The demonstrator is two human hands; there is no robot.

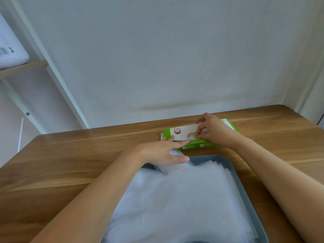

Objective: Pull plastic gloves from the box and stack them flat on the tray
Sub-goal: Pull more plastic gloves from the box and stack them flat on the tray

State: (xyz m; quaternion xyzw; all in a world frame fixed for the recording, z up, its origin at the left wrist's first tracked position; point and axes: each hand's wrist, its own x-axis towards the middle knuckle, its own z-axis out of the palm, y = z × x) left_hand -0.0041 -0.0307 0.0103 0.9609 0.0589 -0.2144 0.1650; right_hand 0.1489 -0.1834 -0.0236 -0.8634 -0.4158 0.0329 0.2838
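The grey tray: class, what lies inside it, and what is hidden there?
A flat stack of clear plastic gloves fills most of the tray; the left hand rests on its far end. The gloves cover the tray's floor, so anything beneath them cannot be seen.

One grey tray (210,157) sits on one wooden table (78,155). One pile of clear gloves (175,199) lies on the tray, its sheets too overlapped to count. One green box (196,146) lies just behind the tray, with one glove (190,135) showing in its opening. There are two hands: left hand (157,153) at the tray's far-left corner, right hand (213,130) beyond the tray.
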